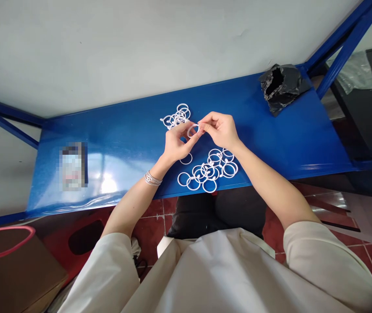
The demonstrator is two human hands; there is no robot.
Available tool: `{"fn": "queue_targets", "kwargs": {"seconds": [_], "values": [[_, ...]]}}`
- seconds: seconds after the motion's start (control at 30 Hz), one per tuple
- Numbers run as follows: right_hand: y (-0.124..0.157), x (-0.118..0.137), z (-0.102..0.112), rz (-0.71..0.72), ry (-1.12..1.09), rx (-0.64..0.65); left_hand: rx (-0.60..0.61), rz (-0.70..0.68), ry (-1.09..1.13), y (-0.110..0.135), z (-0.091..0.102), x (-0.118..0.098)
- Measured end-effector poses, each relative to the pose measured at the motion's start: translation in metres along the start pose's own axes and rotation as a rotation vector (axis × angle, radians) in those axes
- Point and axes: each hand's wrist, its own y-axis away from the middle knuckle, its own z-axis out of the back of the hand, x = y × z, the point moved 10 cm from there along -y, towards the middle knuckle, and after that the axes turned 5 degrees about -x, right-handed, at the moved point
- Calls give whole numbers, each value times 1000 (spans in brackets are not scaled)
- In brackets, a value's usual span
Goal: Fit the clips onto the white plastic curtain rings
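Both my hands meet over the blue shelf (117, 134) and pinch one white plastic ring (192, 130) between them. My left hand (177, 143), with a silver bracelet at the wrist, grips the ring's left side. My right hand (220, 129) grips its right side with thumb and fingers pressed together. A heap of several white rings (210, 169) lies near the shelf's front edge under my right wrist. A smaller heap of white rings (177, 116) lies behind my hands.
A crumpled black plastic bag (280, 87) stands open at the shelf's back right. A blurred-out flat object (73, 167) lies on the left. Blue frame posts (342, 48) rise at right. A brown cardboard box (13, 269) sits on the red tile floor at lower left.
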Motion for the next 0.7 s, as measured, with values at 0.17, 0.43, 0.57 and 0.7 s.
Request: {"fn": "queue_targets", "kwargs": {"seconds": [0.17, 0.43, 0.57, 0.7], "values": [[-2, -12, -2, -66, -50, -25, -79, -10, -93, -2, 9, -3], [-10, -22, 12, -85, 37, -93, -320, -16, -326, -21, 68, 29], [-3, -12, -4, -18, 153, 81, -376, 3, -422, -25, 80, 56], [16, -4, -39, 17, 236, 341, -321, 17, -457, -24, 71, 63]]}}
